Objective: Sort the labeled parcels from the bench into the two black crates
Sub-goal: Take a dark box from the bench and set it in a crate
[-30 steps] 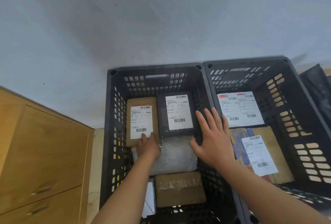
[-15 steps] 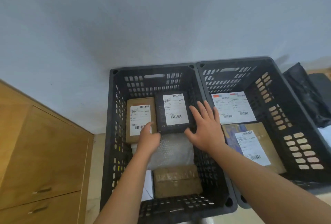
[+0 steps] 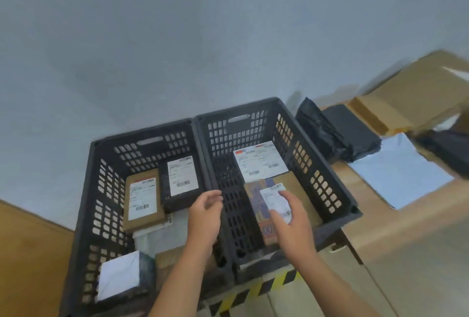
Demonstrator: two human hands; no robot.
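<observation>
Both hands have left the parcels in the left crate [image 3: 83, 215]. The left hand [image 3: 205, 212] is now hovering over the wall the crates share, fingers loosely curled round nothing. The right hand [image 3: 291, 220] is hanging over the right crate [image 3: 330, 172], fingers loosely spread above a patterned cardboard parcel [image 3: 256, 202]. A flat brown carton [image 3: 143, 200], a black box [image 3: 181, 182] and a bubble-wrapped packet [image 3: 162, 238] are lying in the left crate. A white-labelled parcel [image 3: 258, 162] is lying at the right crate's far end. Glossy black bags [image 3: 337, 136] and a pale blue mailer [image 3: 401, 172] are lying on the wooden bench [image 3: 380, 228], right.
</observation>
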